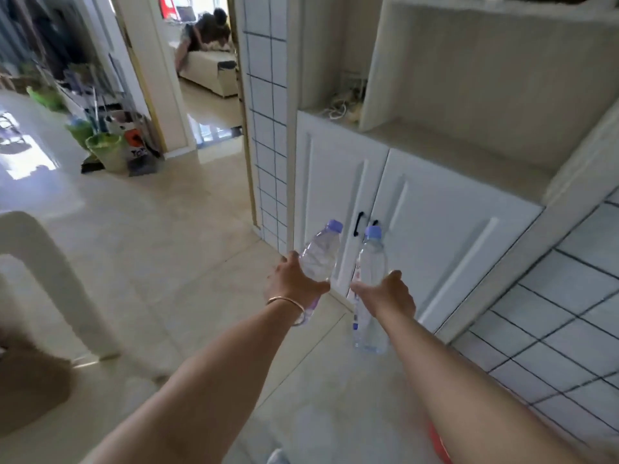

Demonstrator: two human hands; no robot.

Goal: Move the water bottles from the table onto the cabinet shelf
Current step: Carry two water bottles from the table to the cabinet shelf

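Observation:
My left hand (pixel 294 279) grips a clear water bottle (pixel 320 254) with a pale purple cap, tilted to the right. My right hand (pixel 390 293) holds a second clear water bottle (pixel 370 262) with a blue-purple cap, nearly upright. Both bottles are held out in front of the white cabinet doors (pixel 435 229). The open cabinet shelf (pixel 462 149) lies above the doors, higher and to the right of both hands. A bangle circles my left wrist.
A tangle of cords (pixel 341 108) lies on the shelf's left end. A cream chair back (pixel 43 269) stands at the left. Green bins (pixel 104 149) and clutter sit by a doorway. A tiled wall (pixel 552 313) runs on the right. A person is in the far room.

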